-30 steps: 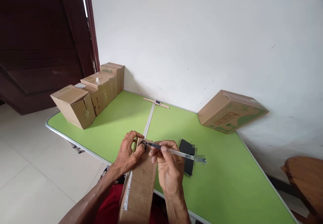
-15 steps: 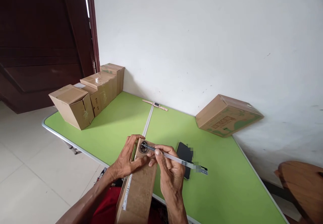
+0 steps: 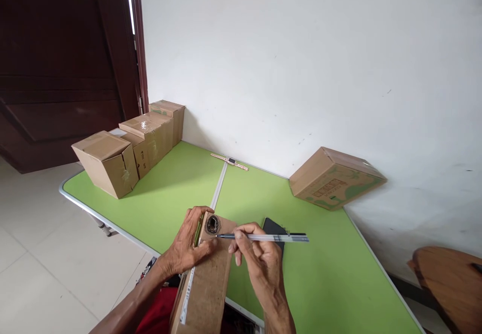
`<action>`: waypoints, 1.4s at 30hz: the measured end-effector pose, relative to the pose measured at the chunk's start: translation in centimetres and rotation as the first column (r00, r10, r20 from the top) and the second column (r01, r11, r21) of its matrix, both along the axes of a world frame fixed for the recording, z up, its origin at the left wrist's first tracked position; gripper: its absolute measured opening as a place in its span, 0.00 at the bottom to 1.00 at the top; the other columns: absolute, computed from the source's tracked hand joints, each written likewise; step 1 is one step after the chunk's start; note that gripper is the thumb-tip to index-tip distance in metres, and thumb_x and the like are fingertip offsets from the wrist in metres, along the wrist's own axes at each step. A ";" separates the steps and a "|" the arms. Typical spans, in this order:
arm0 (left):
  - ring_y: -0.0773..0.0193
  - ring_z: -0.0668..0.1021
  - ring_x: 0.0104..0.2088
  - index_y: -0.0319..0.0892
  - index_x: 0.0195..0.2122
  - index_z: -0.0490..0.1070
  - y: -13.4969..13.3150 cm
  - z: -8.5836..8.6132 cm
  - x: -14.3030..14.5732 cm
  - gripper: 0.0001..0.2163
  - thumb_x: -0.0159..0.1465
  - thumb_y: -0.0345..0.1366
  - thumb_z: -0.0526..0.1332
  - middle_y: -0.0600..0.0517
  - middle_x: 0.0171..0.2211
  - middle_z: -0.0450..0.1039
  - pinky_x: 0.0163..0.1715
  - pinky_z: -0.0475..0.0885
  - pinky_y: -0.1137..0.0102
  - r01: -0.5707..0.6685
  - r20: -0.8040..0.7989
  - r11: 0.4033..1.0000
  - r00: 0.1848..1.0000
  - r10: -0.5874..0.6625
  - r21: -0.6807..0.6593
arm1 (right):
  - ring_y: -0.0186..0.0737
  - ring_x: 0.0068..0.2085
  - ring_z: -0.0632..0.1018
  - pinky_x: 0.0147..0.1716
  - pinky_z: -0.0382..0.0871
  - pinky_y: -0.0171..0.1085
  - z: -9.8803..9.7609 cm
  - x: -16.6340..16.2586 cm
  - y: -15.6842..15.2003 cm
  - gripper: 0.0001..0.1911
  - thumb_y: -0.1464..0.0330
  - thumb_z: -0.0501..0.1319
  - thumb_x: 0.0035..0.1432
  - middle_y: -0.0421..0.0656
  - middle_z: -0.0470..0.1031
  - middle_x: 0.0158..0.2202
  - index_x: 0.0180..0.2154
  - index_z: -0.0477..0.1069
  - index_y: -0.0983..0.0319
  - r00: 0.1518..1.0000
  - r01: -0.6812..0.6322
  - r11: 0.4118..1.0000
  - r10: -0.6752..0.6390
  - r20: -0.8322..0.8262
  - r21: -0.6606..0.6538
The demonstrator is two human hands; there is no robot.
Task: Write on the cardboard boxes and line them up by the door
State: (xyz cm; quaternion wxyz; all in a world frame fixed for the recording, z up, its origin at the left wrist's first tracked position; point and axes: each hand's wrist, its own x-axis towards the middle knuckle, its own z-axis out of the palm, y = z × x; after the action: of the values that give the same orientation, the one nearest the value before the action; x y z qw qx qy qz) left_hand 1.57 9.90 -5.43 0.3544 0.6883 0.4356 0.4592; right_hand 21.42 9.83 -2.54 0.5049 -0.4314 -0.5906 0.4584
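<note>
A long brown cardboard box (image 3: 205, 289) leans from my lap onto the near edge of the green table (image 3: 169, 193). A dark round spot (image 3: 213, 224) sits near the box's far end. My left hand (image 3: 188, 246) grips that far end, fingers curled over the edge and thumb on top. My right hand (image 3: 256, 258) pinches a clear pen (image 3: 267, 237) with its tip just right of the round spot. A black phone (image 3: 274, 228) lies flat behind my right hand.
Several taped cardboard boxes (image 3: 128, 145) stand in a row at the table's far left corner. Another box (image 3: 335, 176) lies tilted against the white wall at right. A wristwatch (image 3: 229, 161) lies by the wall. A wooden seat (image 3: 448, 279) is at far right.
The pen tip has drawn back from the round spot to just beside it, and the pen now lies more level. My left thumb has slid lower on the box.
</note>
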 end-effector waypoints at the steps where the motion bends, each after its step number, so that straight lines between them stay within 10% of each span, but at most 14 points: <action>1: 0.47 0.71 0.57 0.45 0.62 0.63 -0.1 0.2 0.0 0.22 0.66 0.37 0.60 0.44 0.56 0.69 0.61 0.66 0.50 0.001 0.001 1.000 1.000 -0.001 -0.016 | 0.34 0.22 0.74 0.20 0.67 0.32 0.1 0.3 0.5 0.18 0.51 0.65 0.67 0.41 0.78 0.26 0.36 0.73 0.60 0.999 0.032 0.999 -0.032 -0.021 -0.011; 5: 0.46 0.70 0.59 0.46 0.62 0.63 -0.2 0.4 -0.1 0.22 0.66 0.39 0.60 0.44 0.58 0.68 0.62 0.66 0.49 0.015 0.006 0.999 1.000 -0.014 -0.046 | 0.39 0.33 0.81 0.24 0.71 0.34 0.4 1.5 4.6 0.22 0.45 0.60 0.68 0.48 0.82 0.43 0.42 0.69 0.58 0.976 0.199 0.979 -0.201 -0.081 -0.032; 8: 0.45 0.71 0.59 0.47 0.62 0.63 -0.3 0.2 -0.2 0.22 0.68 0.42 0.60 0.44 0.59 0.68 0.63 0.65 0.48 0.018 0.013 0.997 1.000 -0.017 -0.071 | 0.39 0.31 0.81 0.24 0.71 0.35 -0.6 2.3 8.8 0.27 0.41 0.53 0.68 0.45 0.81 0.41 0.44 0.66 0.58 0.932 0.339 0.936 -0.321 0.171 -0.092; 11: 0.44 0.71 0.61 0.49 0.62 0.64 -0.3 -0.1 -0.3 0.21 0.69 0.45 0.60 0.44 0.61 0.68 0.64 0.65 0.48 0.000 0.032 0.995 0.999 0.003 -0.097 | 0.37 0.27 0.78 0.26 0.73 0.36 -2.7 3.1 12.2 0.22 0.48 0.61 0.69 0.41 0.79 0.32 0.39 0.72 0.62 0.850 0.391 0.902 -0.277 0.448 -0.184; 15: 0.44 0.71 0.62 0.51 0.62 0.65 -0.4 -0.3 -0.4 0.21 0.70 0.48 0.61 0.45 0.61 0.69 0.63 0.66 0.48 -0.024 0.063 0.992 0.998 0.032 -0.126 | 0.43 0.45 0.82 0.45 0.81 0.46 -5.2 3.6 14.1 0.16 0.60 0.66 0.70 0.46 0.79 0.50 0.53 0.75 0.63 0.684 0.447 0.855 -0.137 0.716 -0.263; 25: 0.43 0.72 0.61 0.51 0.61 0.65 -0.1 -0.5 -0.2 0.22 0.70 0.51 0.60 0.44 0.60 0.70 0.63 0.67 0.47 -0.040 0.092 0.988 0.994 0.054 -0.148 | 0.47 0.51 0.81 0.52 0.77 0.50 -5.8 3.6 12.7 0.16 0.60 0.63 0.72 0.49 0.78 0.54 0.54 0.75 0.63 0.394 0.525 0.839 -0.090 0.915 -0.143; 30: 0.43 0.72 0.61 0.51 0.62 0.65 -0.1 -0.8 -0.5 0.22 0.70 0.51 0.60 0.44 0.61 0.70 0.64 0.66 0.47 -0.032 0.055 0.992 0.998 0.039 -0.124 | 0.70 0.66 0.68 0.54 0.71 0.56 -6.0 5.9 7.1 0.28 0.56 0.62 0.70 0.70 0.68 0.62 0.60 0.69 0.72 0.270 0.665 0.747 -0.229 0.935 -0.009; 38: 0.43 0.70 0.63 0.49 0.63 0.65 0.0 -0.5 0.3 0.22 0.71 0.48 0.60 0.44 0.62 0.68 0.67 0.62 0.45 0.033 0.039 0.995 0.999 -0.029 -0.093 | 0.79 0.58 0.77 0.47 0.74 0.58 -7.5 8.9 5.0 0.42 0.50 0.73 0.52 0.77 0.74 0.56 0.55 0.71 0.79 0.457 0.726 0.655 -0.233 0.859 -0.209; 42: 0.42 0.70 0.63 0.50 0.64 0.65 -0.1 -0.7 0.2 0.22 0.71 0.49 0.60 0.44 0.62 0.69 0.65 0.65 0.46 0.012 0.052 0.993 0.999 -0.006 -0.120 | 0.70 0.51 0.83 0.45 0.77 0.53 -8.2 9.2 5.1 0.24 0.55 0.72 0.50 0.64 0.83 0.47 0.43 0.78 0.66 0.660 0.669 0.671 -0.338 0.671 -0.320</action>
State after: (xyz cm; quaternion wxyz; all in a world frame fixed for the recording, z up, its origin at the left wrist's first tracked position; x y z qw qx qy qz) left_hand 1.75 9.84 -6.11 0.4085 0.6556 0.4501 0.4480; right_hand 30.63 14.96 -10.71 0.2758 -0.8221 -0.4040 0.2913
